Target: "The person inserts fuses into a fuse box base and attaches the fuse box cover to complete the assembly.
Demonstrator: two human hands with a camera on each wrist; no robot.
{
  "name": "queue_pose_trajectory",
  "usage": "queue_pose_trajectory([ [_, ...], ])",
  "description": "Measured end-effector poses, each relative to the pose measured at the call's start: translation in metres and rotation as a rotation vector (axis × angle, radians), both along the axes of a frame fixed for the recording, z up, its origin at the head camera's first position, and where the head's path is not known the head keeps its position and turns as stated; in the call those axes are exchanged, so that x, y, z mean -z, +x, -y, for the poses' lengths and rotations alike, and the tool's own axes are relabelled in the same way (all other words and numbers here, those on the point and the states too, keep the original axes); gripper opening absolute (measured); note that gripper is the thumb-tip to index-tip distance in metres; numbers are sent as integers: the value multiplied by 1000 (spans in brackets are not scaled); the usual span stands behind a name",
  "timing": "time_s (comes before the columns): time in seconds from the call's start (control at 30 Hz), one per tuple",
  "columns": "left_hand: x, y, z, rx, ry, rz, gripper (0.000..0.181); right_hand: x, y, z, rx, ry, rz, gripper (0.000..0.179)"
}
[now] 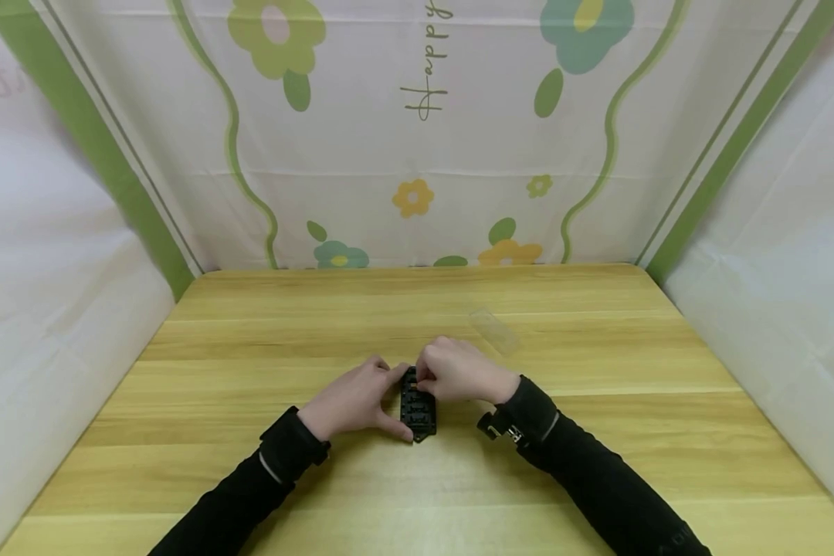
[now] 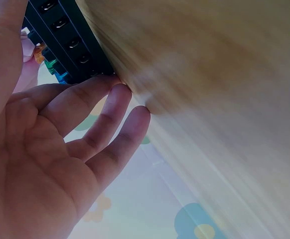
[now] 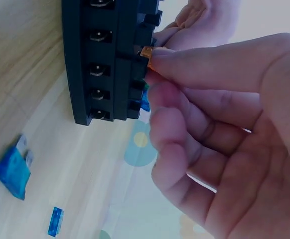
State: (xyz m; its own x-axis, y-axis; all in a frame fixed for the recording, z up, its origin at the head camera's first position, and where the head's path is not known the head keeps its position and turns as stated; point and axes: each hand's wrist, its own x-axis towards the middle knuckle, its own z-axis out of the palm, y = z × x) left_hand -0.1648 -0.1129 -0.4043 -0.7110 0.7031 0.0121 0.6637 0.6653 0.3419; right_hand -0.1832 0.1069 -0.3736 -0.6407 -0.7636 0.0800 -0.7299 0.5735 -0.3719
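A black fuse block point(image 1: 418, 413) stands on the wooden table, its long side running away from me. My left hand point(image 1: 357, 398) grips it by its two ends, thumb at the near end and fingers at the far one. With thumb and forefinger, my right hand point(image 1: 462, 372) pinches an orange blade fuse point(image 3: 147, 52) at the block's top, over one of its slots. Farther along the block sit a green fuse point(image 2: 50, 65) and a blue fuse point(image 2: 61, 78). Metal terminals show along the block's side in both wrist views.
Two loose blue blade fuses, one larger point(image 3: 14, 172) and one smaller point(image 3: 56, 221), lie on the table point(image 1: 250, 363) beside the block. Beyond my right hand lies a clear plastic cover point(image 1: 495, 332). Flower-printed cloth point(image 1: 361, 139) hangs behind the table, with cloth walls at both sides.
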Motion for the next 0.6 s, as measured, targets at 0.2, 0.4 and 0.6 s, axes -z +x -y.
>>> queue_pose_trajectory([
  [0.2, 1, -1, 0, 5, 1, -8, 106, -1, -3, -2, -29, 2, 22, 6],
  [0.4, 1, -1, 1, 5, -5, -14, 107, -2, -4, -3, -42, -1, 37, 6],
  [0.6, 1, 0, 1, -3, -7, 2, 107, -4, -6, -7, -27, -21, 58, 7],
])
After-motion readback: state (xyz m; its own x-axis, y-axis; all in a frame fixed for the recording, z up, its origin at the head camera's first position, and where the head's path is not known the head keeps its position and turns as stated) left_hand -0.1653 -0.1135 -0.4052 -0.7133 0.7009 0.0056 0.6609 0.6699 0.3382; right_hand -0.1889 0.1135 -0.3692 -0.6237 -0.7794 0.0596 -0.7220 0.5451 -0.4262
